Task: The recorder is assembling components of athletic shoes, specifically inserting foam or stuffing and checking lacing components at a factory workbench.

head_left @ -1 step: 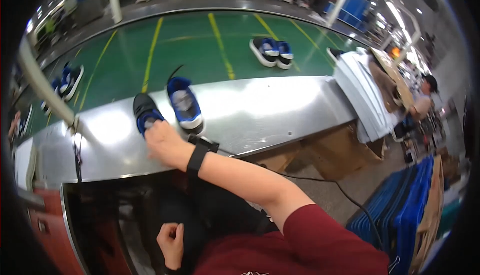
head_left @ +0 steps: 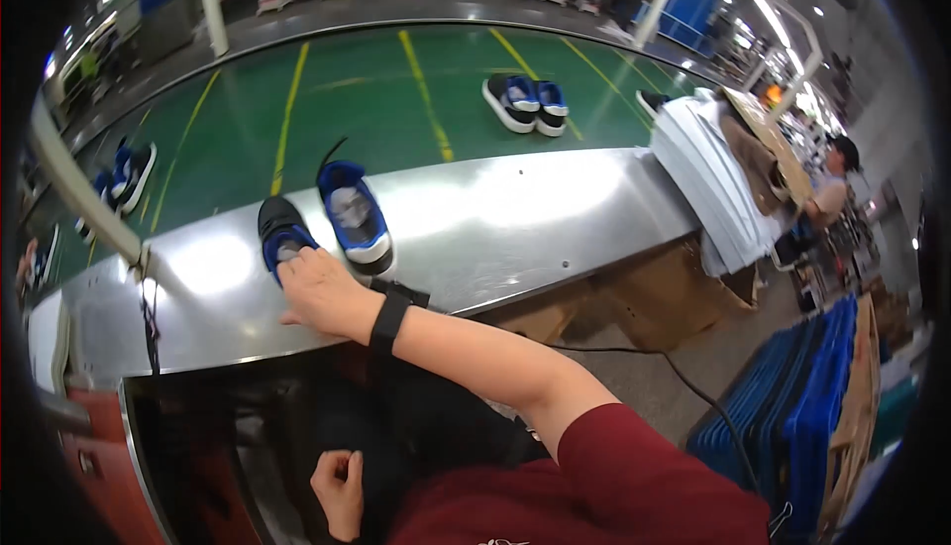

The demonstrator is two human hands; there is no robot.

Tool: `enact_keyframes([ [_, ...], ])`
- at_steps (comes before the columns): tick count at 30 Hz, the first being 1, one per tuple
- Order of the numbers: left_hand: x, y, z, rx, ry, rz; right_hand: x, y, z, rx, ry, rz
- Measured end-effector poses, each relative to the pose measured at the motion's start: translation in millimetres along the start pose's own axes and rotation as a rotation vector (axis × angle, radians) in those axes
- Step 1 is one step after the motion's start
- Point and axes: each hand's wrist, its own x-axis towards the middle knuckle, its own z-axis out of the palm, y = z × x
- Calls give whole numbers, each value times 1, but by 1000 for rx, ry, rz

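Observation:
My right hand (head_left: 325, 292) reaches over the metal bench and grips the heel end of a black sneaker (head_left: 279, 214) with blue lining. Its fingertips are partly hidden at the shoe's opening. Just right of it, a second sneaker (head_left: 354, 216) with blue lining and a white sole lies on the bench, its opening facing up and a dark strap sticking out at the far end. Low in front of my body, my left hand (head_left: 339, 490) hangs over my lap with its fingers curled in and nothing visible in them.
A green conveyor (head_left: 357, 99) with yellow lines runs behind the metal bench (head_left: 475, 208). Sneakers (head_left: 525, 104) stand on it, others (head_left: 127, 173) farther left. At right are stacked pale sheets (head_left: 708, 178), a person (head_left: 830, 183) and blue crates (head_left: 783, 396). A black cable (head_left: 693, 391) hangs nearby.
The whole view has shifted slightly. My right hand stays at the black sneaker's heel end, with one finger showing more below the palm. My left hand keeps its curled pose.

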Motion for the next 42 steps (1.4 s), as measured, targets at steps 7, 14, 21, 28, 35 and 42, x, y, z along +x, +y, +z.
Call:
enact_keyframes([
  [7,-10,-2,0,-145,-146,-68,-62,67,-57,-121,104,387],
  [14,1,13,14,31,-21,-31,-106,22,-80,-142,12,264],
  [21,0,0,12,-50,-1,-22,-155,-29,-112,-30,-136,297],
  [28,3,23,-14,-111,203,43,-157,-95,-175,545,-324,116],
  [35,-2,107,-36,25,-226,771,-173,-128,-38,847,-402,-24],
  [42,7,35,-28,624,-46,290,-200,-175,26,371,-320,-262],
])
